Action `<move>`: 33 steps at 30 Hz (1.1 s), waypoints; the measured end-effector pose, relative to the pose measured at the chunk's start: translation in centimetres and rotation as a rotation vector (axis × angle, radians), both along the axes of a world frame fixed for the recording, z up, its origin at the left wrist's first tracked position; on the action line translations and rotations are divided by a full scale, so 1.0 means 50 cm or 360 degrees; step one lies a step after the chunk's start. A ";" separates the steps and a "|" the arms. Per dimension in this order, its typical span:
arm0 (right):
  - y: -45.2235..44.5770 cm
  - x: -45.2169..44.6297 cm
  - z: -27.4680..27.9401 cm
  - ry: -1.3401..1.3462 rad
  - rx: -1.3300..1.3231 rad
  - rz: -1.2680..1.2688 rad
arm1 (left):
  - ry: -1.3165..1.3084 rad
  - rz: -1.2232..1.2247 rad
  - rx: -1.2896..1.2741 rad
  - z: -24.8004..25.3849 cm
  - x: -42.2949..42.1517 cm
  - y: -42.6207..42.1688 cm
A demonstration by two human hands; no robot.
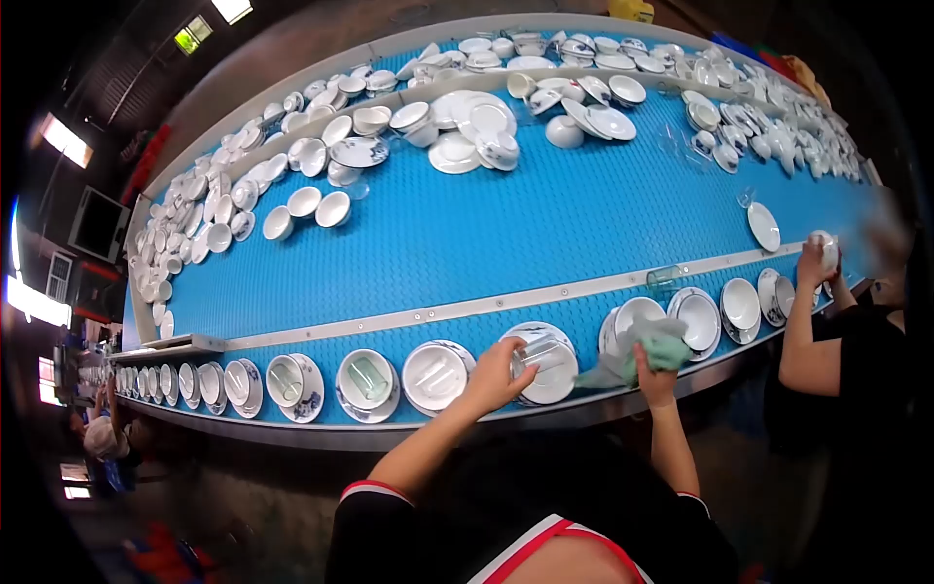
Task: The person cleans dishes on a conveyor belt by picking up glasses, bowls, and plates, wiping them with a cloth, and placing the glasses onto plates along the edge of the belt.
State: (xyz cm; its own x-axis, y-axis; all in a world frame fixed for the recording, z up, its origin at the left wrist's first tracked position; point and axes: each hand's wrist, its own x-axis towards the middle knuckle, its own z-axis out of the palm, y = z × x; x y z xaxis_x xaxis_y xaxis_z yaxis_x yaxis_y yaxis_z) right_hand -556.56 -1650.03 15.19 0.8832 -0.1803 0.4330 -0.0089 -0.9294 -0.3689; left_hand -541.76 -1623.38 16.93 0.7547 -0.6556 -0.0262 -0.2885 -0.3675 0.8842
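Observation:
My left hand [498,378] is closed round a clear glass [528,356] above a white bowl and plate set [553,387] on the front strip of the blue belt. In my right hand [656,383] is a bunched pale green cloth [667,350], its loose end trailing left towards the bowl set. Behind the cloth, a white bowl [637,313] is partly hidden. Left of my left hand stands a bowl [420,387] with a glass lying in it. Farther left, another bowl [352,394] holds a greenish glass [370,378].
A metal rail [457,308] divides the front row from the wide blue belt [428,243]. Heaped plates and bowls [477,122] line its far side. A greenish glass [664,277] lies near the rail. At right, a co-worker's hands [815,263] hold a white dish.

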 end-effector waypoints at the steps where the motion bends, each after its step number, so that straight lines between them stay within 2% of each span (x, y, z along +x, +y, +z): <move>1: -0.009 -0.010 0.003 -0.0056 0.0606 -0.0222 | -0.0446 -0.0116 0.0203 0.000 -0.003 -0.016; 2: -0.018 -0.019 0.011 -0.0114 0.1204 -0.0455 | -0.0275 -0.0140 0.0341 0.001 -0.001 -0.036; 3: -0.026 -0.021 0.026 -0.0098 0.1193 -0.0474 | -0.0459 -0.0034 -0.0054 0.008 0.017 -0.055; 5: -0.046 -0.015 0.059 -0.0434 0.1266 -0.0565 | -0.0266 0.0066 -0.0381 0.171 0.077 -0.068; 6: -0.071 -0.015 0.068 -0.0512 0.1135 -0.0585 | -0.0427 0.0035 -0.0456 0.275 0.105 -0.068; 7: -0.133 -0.025 0.078 -0.0410 0.1250 -0.0847 | -0.0945 0.0125 -0.1233 0.405 0.126 -0.091; 8: -0.174 -0.017 0.091 -0.0453 0.1222 -0.0948 | -0.1238 0.0181 -0.1471 0.483 0.126 -0.101; 9: -0.219 -0.008 0.103 -0.0439 0.1144 -0.0877 | -0.1711 -0.0291 -0.1207 0.559 0.139 -0.074; 10: -0.262 -0.001 0.114 -0.0424 0.1071 -0.0805 | -0.1384 -0.0716 -0.1731 0.602 0.133 -0.048; 11: -0.298 0.016 0.121 -0.0414 0.1046 -0.0819 | -0.1380 -0.0835 -0.1848 0.634 0.115 -0.048; 13: -0.367 0.035 0.124 0.0122 0.0857 -0.0880 | -0.1538 -0.0746 -0.1738 0.656 0.086 -0.084; 14: -0.376 0.044 0.114 0.0089 0.0864 -0.0902 | -0.1566 -0.0746 -0.1687 0.661 0.082 -0.103; 16: -0.441 0.096 0.110 0.0619 0.0692 -0.0870 | -0.1608 -0.0708 -0.1637 0.658 0.076 -0.140; 18: -0.500 0.117 0.032 0.0716 0.0807 -0.0837 | -0.1674 -0.0667 -0.1604 0.653 0.067 -0.165; 20: -0.576 0.126 -0.094 0.0477 0.0479 -0.0588 | -0.1748 -0.0615 -0.1585 0.639 0.047 -0.189; 22: -0.564 0.146 -0.039 0.0856 0.0829 -0.0627 | -0.1796 -0.0547 -0.1526 0.634 0.038 -0.223; 23: -0.580 0.154 -0.052 0.0864 0.0816 -0.0588 | -0.1828 -0.0511 -0.1500 0.631 0.031 -0.241; 25: -0.599 0.141 -0.033 0.0926 0.1185 -0.0523 | -0.1860 -0.0451 -0.1514 0.638 0.023 -0.250; 28: -0.609 0.128 -0.015 0.0821 0.1358 -0.0448 | -0.1941 -0.0405 -0.1503 0.642 0.018 -0.281; 30: -0.616 0.134 -0.056 0.0573 0.1537 -0.0293 | -0.2024 -0.0359 -0.1468 0.638 0.010 -0.289; 32: -0.598 0.122 0.041 0.0781 0.1652 -0.0626 | -0.2077 -0.0208 -0.1375 0.647 0.009 -0.318; 33: -0.594 0.081 0.072 0.0751 0.1866 -0.0525 | -0.2124 -0.0099 -0.1162 0.642 0.006 -0.350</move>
